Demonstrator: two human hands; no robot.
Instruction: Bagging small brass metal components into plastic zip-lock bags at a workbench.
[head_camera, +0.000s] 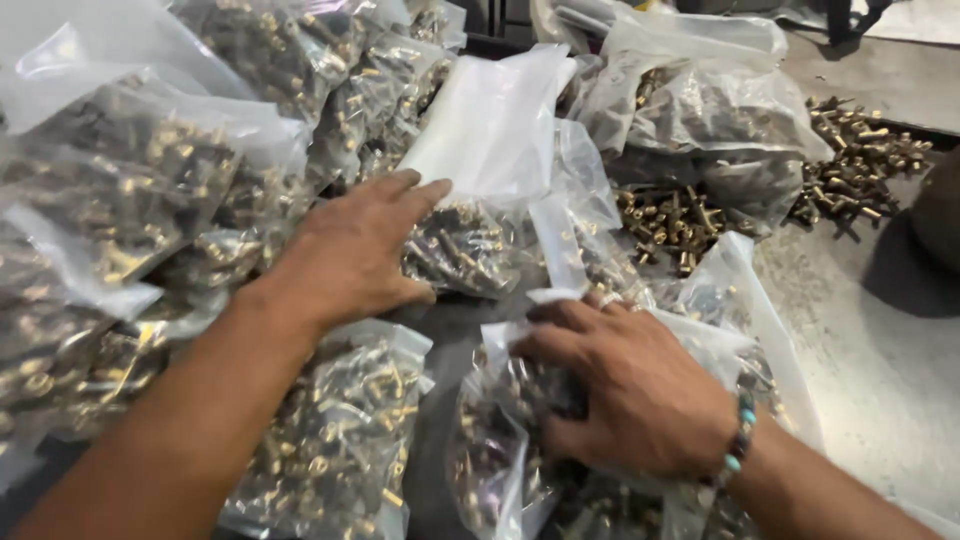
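The left hand (345, 255) is lying flat with fingers spread on a clear bag of brass fittings (465, 250) at the middle of the bench, seemingly pinning it against the heaped bags (130, 200). The right hand (625, 385) is curling its fingers into the open mouth of a nearer bag (510, 450), gripping the plastic, while loose fittings (860, 160) are lying on the bench (880, 350) beyond.

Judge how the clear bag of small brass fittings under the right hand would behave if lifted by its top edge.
The clear bag would probably sag and shift: its film is thin and wrinkled under the right hand. It likely feels heavy for its size, being packed with metal fittings. The glossy plastic may slip, and loose fittings on the table suggest that pieces could spill.
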